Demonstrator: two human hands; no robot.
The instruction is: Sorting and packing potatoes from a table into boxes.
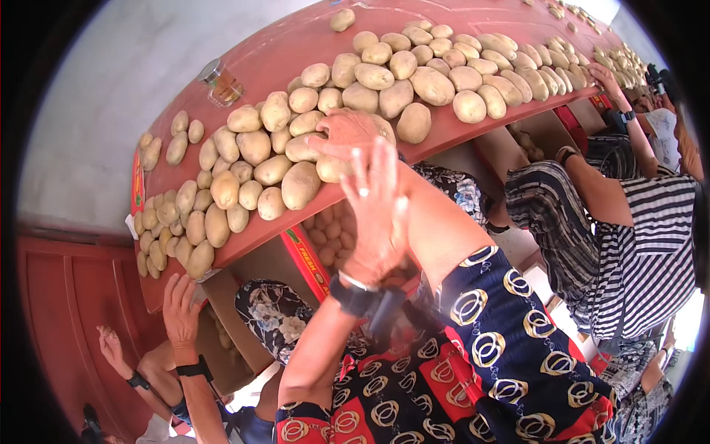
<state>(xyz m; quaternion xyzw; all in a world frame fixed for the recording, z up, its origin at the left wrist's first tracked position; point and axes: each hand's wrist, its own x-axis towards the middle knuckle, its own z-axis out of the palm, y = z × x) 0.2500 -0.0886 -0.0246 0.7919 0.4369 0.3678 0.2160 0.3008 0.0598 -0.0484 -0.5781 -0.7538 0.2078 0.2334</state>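
Observation:
A long pile of potatoes [254,145] covers the front half of a red table [277,39]. My right hand [350,133] rests on the pile near the table's front edge, thumb and fingers bent over the potatoes. Its palm side is hidden, so whether it grips one cannot be told. In front of my right forearm, my left hand [378,205] is raised, slightly blurred, with fingers apart and nothing in them. It wears a ring and a black wristband [360,297]. One large potato [414,123] lies just right of my right hand.
Below the table edge stand cardboard boxes, one holding potatoes [333,233]. A lidded glass jar [222,83] with amber liquid stands toward the back. Co-workers' hands show at left [180,316] and at the potatoes on the far right [604,77].

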